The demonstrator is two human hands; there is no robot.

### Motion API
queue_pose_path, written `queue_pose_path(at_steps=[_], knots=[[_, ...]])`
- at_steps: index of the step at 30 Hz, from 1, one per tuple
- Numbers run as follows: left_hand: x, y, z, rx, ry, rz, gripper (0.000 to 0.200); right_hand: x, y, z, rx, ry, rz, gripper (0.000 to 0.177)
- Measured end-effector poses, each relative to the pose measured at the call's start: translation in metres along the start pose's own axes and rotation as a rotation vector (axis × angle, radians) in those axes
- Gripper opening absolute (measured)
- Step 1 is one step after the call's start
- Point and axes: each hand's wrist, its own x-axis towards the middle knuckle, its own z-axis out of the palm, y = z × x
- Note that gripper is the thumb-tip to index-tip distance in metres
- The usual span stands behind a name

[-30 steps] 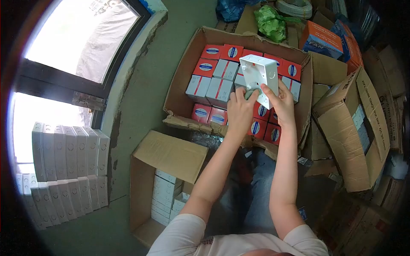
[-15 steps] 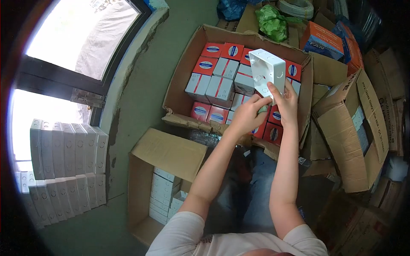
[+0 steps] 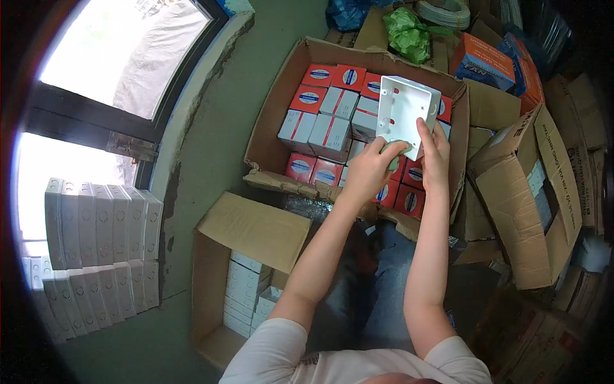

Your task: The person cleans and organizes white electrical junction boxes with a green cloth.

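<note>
A white plastic electrical wall box [image 3: 408,109] is tilted up in front of me, its open side and inner screw posts showing. My right hand [image 3: 435,157] is closed around its lower right edge, thumb over the rim. At its lower left corner, my left hand [image 3: 371,168] pinches a small green pad [image 3: 396,150], which looks like cloth or sponge, against the box. Below both hands, a large cardboard carton [image 3: 267,128] holds rows of red-and-white small boxes [image 3: 329,131].
White wall boxes [image 3: 105,224] stand stacked in two rows on the window ledge at left. Another carton [image 3: 208,281] with white boxes inside sits near my left elbow. An open carton [image 3: 511,198], an orange-blue box [image 3: 484,62] and a green plastic bag [image 3: 408,35] lie at right and back.
The wall box has turned so its open inside faces me more, and shifted slightly right. My left hand with the green pad has moved a little upward along its edge.
</note>
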Motion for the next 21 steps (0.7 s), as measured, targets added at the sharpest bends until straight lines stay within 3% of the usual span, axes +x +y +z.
queue_pose_path(at_steps=[3, 5, 6, 10, 13, 16, 19, 21], knots=[[0.0, -0.008, 0.002, 0.099, 0.144, 0.039, 0.05, -0.001, 0.003, 0.002, 0.087, -0.034, 0.067, 0.044], [-0.001, -0.004, -0.001, -0.027, 0.195, -0.089, 0.047, -0.006, 0.007, 0.01, 0.076, -0.055, 0.12, 0.052], [0.0, -0.001, -0.003, -0.09, 0.22, -0.149, 0.046, -0.012, 0.003, 0.021, 0.016, -0.047, 0.041, 0.062], [0.004, -0.013, 0.013, -0.505, 0.311, -0.152, 0.037, -0.005, 0.023, 0.031, -0.082, -0.14, -0.07, 0.054], [0.005, -0.012, 0.02, -0.714, 0.237, -0.281, 0.038, -0.003, 0.025, 0.032, -0.045, -0.132, 0.074, 0.053], [0.008, -0.002, 0.004, -0.535, 0.188, -0.135, 0.042, -0.003, 0.024, 0.023, 0.091, -0.086, 0.138, 0.051], [0.004, 0.015, -0.024, -0.079, 0.039, -0.191, 0.044, 0.0, 0.023, 0.015, 0.158, -0.071, 0.065, 0.048], [0.001, 0.007, -0.019, 0.034, 0.056, -0.176, 0.046, 0.001, 0.021, 0.006, 0.099, -0.056, 0.018, 0.047]])
